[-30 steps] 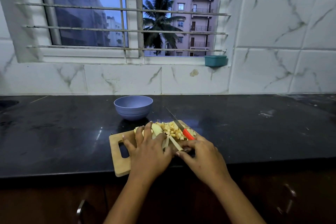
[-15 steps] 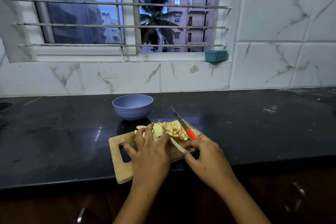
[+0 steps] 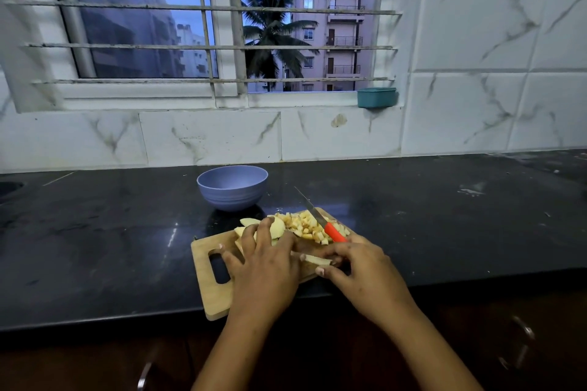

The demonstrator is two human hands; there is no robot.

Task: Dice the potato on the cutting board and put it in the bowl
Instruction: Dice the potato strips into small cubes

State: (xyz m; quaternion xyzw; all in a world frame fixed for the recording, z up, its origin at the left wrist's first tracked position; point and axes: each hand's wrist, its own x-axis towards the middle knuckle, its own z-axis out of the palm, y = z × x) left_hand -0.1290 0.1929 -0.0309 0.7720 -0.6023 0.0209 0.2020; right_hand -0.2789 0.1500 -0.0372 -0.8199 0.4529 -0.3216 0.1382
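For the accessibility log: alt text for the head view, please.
On a wooden cutting board, the left hand rests on potato slices and the right hand pinches a potato strip. Diced potato and a red-handled knife lie beyond them, near a blue bowl.

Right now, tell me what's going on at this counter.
A person is partway through dicing a potato. The left hand rests spread over pale potato slices on the wooden cutting board, while the right hand pinches a pale potato strip. The orange-handled knife lies against the pile of small potato cubes. The round lavender bowl behind the board shows no potato in it.
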